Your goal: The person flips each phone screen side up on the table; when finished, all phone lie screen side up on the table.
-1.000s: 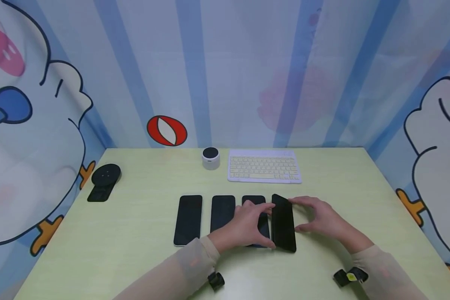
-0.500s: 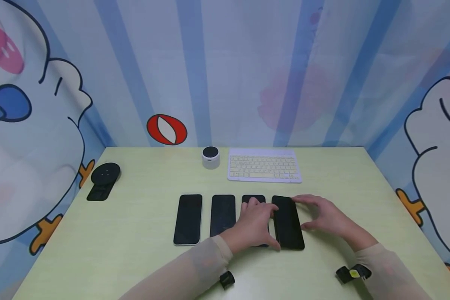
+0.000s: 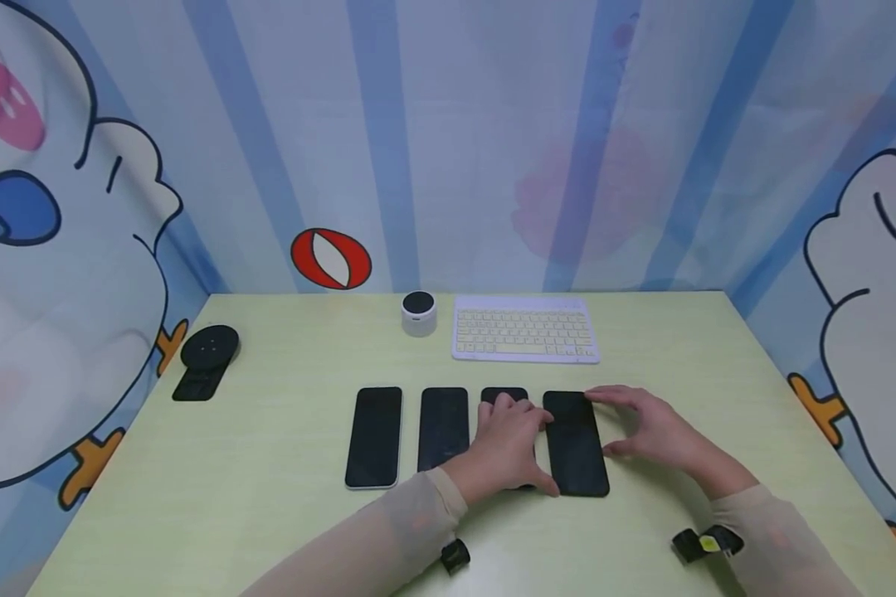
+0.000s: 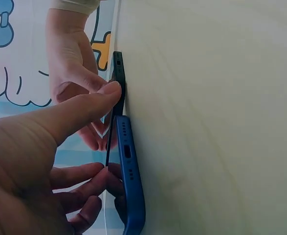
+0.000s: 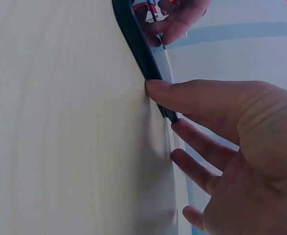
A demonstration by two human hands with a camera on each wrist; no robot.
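A black smartphone (image 3: pixel 578 448) lies flat at the right end of a row of phones, screen up. My left hand (image 3: pixel 502 448) reaches over the third phone (image 3: pixel 504 395), covering much of it; its thumb and index fingertips meet the black phone's left edge. On the opposite edge rest the thumb and index fingertips of my right hand (image 3: pixel 653 431), its other fingers spread, as the right wrist view shows. The left wrist view shows the third phone's blue side (image 4: pixel 133 181) with its charging port, close below my left fingers.
Two more phones, a white-edged one (image 3: pixel 374 438) and a dark one (image 3: pixel 444 427), continue the row leftward. Behind stand a white cylindrical speaker (image 3: pixel 419 315) and a lilac keyboard (image 3: pixel 526 330). A black charging stand (image 3: pixel 207 361) lies at the table's left edge.
The black phone, tilted between both hands a second ago, has come down flat and shifted slightly right. Both hands have moved a little right with it.
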